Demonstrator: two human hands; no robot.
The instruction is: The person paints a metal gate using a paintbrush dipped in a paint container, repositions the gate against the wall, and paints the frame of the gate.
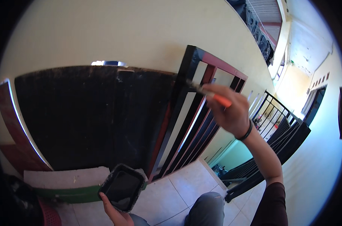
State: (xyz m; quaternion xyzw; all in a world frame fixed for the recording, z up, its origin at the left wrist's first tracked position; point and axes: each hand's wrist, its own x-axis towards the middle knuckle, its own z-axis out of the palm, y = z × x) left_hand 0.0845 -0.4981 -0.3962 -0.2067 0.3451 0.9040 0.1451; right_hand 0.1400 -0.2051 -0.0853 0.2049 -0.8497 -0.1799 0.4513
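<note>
My right hand (pixel 231 109) is closed around the orange handle of a paintbrush (pixel 222 100). The brush points left, its bristles blurred against the black upright of a barred frame (pixel 225 66); whether they touch cannot be told. This frame leans by the wall, painted black on its near upright and several bars, while its top rail and some edges are reddish brown. Low in front of me, my left hand (pixel 116 215) grips a black rectangular tray (pixel 138 195) by its near left side, thumb on the rim. Dark, glossy paint lies in the tray.
A wide black panel (pixel 84 116) stands against the cream wall, left of the frame. Below it sits a pale block with a green front (pixel 69 194). A red basket (pixel 50 213) is at lower left. To the right stands a black metal railing (pixel 278 154) above the tiled floor (pixel 174 201).
</note>
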